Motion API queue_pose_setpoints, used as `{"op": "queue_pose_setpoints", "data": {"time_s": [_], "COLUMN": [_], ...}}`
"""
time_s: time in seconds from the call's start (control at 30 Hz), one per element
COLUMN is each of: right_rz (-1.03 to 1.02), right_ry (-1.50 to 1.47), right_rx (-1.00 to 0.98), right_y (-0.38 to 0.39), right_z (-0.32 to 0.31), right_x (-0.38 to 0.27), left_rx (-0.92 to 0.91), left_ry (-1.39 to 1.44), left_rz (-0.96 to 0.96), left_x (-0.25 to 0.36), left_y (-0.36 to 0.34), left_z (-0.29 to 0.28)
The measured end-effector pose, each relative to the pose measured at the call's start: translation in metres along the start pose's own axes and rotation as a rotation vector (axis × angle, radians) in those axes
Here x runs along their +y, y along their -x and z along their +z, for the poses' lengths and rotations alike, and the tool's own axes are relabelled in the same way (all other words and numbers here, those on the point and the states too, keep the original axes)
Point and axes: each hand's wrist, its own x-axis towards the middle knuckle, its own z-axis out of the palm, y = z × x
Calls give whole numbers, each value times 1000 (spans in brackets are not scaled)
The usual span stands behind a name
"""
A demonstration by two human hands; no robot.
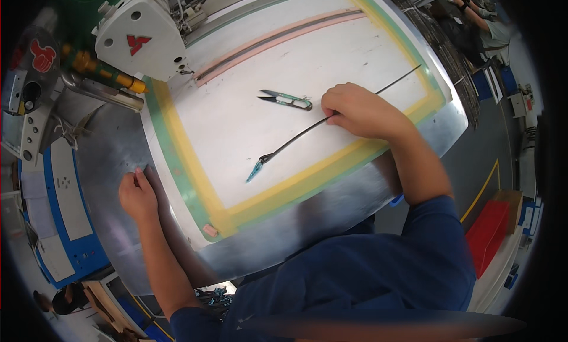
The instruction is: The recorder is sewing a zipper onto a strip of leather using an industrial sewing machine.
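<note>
From where I stand, the worker's right hand (357,110) is closed in a pinch on a thin black cord (302,132), thumb and curled fingers meeting around it with no gap that I can see. The cord lies slantwise over the white work surface (236,126): its thin end runs out toward two o'clock of that hand, and its teal tip (255,169) (the brightest bit of the whole strand) points toward eight o'clock. Thread snips (287,99) lie just beside the hand at nine o'clock, blades pointing away from it. At eleven, farther off, stretches a pink strip (284,41) with a dark band along its middle.

The left hand (138,195) is well apart at eight o'clock, by the grey metal tabletop (112,147), fingers loosely curled; whether it holds anything I cannot tell. A white sewing machine head (139,31) stands at ten.
</note>
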Motion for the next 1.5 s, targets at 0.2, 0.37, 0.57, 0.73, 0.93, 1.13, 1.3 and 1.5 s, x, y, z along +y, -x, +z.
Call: {"op": "queue_pose_setpoints", "data": {"time_s": [0.2,0.37,0.57,0.73,0.93,1.13,1.3,1.5], "right_rz": [-35,-140,-245,-334,-127,-302,-178,82], "right_ry": [-57,11,-49,-18,109,84,514,218], "right_rx": [149,218,226,299,388,467,716,138], "right_y": [3,7,17,16,4,-20,-55,-67], "right_z": [8,4,2,0,11,0,-29,8], "right_x": [-8,-17,-30,-31,-21,-30,-29,-32], "left_rx": [87,281,-415,-583,-856,-578,-600,-379], "left_ry": [-146,-154,629,650,641,734,719,657], "left_rz": [49,414,643,745,560,726,531,737], "left_x": [-1,23,168,201,181,201,191,206], "left_y": [3,4,4,-3,-34,-42,-66,-47], "left_z": [-4,-16,-52,-31,-26,-6,15,21]}}
